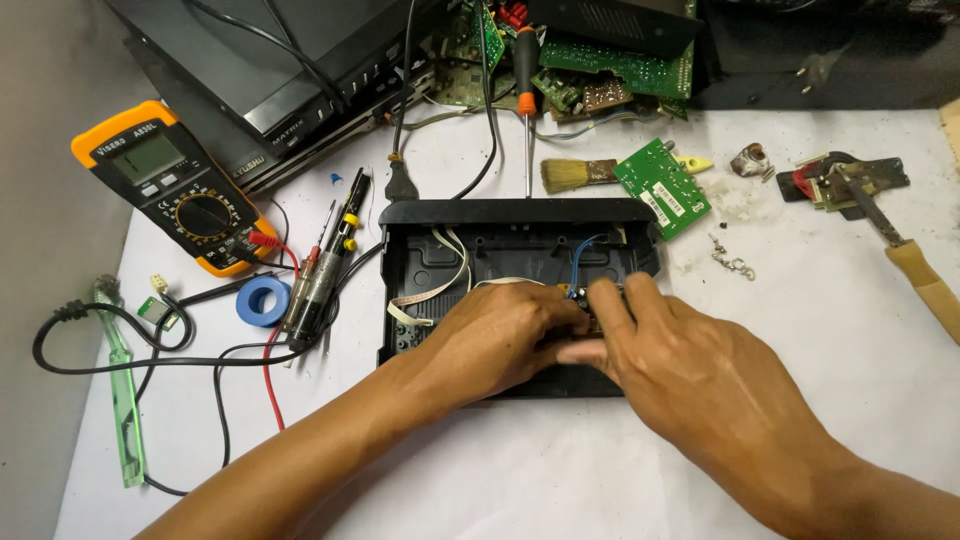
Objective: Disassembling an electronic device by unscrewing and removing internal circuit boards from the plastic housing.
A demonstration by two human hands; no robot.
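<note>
Both hands, left hand [500,335] and right hand [655,350], pinch 1 small part inside the black plastic case [520,225]; its kind cannot be told. Risk: the blue wire [580,255] beside the fingers may snag and tear loose.

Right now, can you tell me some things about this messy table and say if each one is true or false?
1. Both hands, left hand and right hand, are inside the black plastic case. True.
2. The multimeter is green. False: it is orange and black.
3. A blue tape roll lies left of the case. True.
4. The small brush lies in the person's right hand. False: it lies on the table beyond the case, beside a green circuit board.
5. A screwdriver with an orange and black handle lies beyond the case. True.
</note>
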